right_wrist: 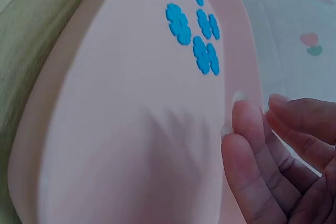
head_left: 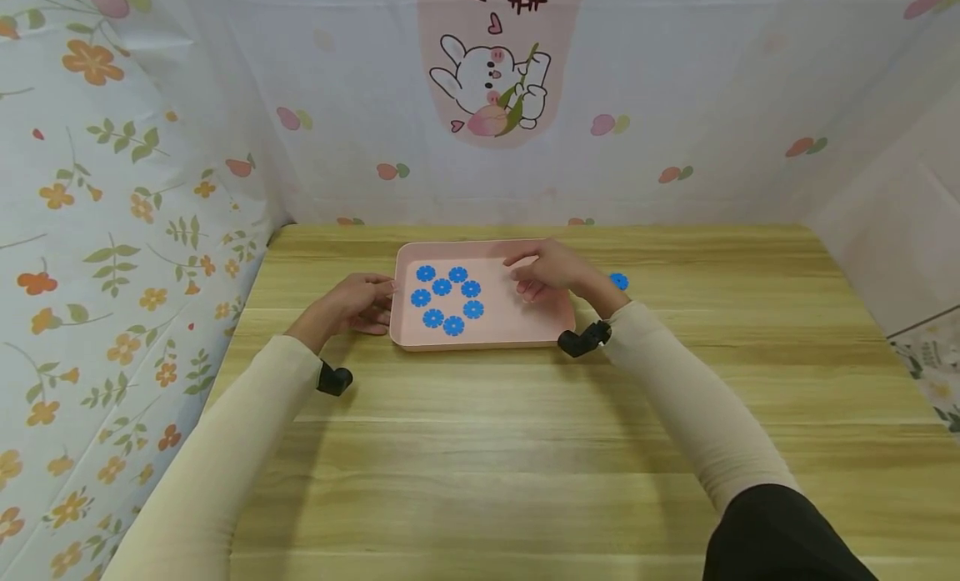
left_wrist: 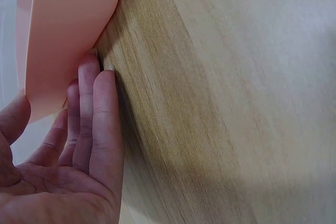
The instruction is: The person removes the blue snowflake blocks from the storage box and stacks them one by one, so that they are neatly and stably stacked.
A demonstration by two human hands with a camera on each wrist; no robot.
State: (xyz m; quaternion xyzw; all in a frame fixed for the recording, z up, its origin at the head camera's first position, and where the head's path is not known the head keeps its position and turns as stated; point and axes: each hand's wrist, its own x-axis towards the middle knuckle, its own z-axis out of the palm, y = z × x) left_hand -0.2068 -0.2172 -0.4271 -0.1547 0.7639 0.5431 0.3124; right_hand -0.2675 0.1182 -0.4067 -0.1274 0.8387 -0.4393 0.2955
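A shallow pink tray [head_left: 517, 335] lies on the table, several blue notched plastic discs [head_left: 453, 325] spread flat over its left half. My left hand [head_left: 358, 304] is at the tray's left end; in the left wrist view the thumb touches the rim [left_wrist: 31, 40] and the fingertips meet the lower outer wall, so the hand holds this edge. Above the tray's right half hovers my right hand [head_left: 547, 268], fingers loosely bent. Nothing shows between the fingers in the right wrist view, where discs [right_wrist: 178, 24] lie beyond them.
One more blue disc [head_left: 618, 281] sits on the wooden table [head_left: 480, 464], right of the tray and beside the right wrist. A printed cloth [head_left: 330, 81] hangs behind the table, and a flowered one [head_left: 127, 231] along the left side.
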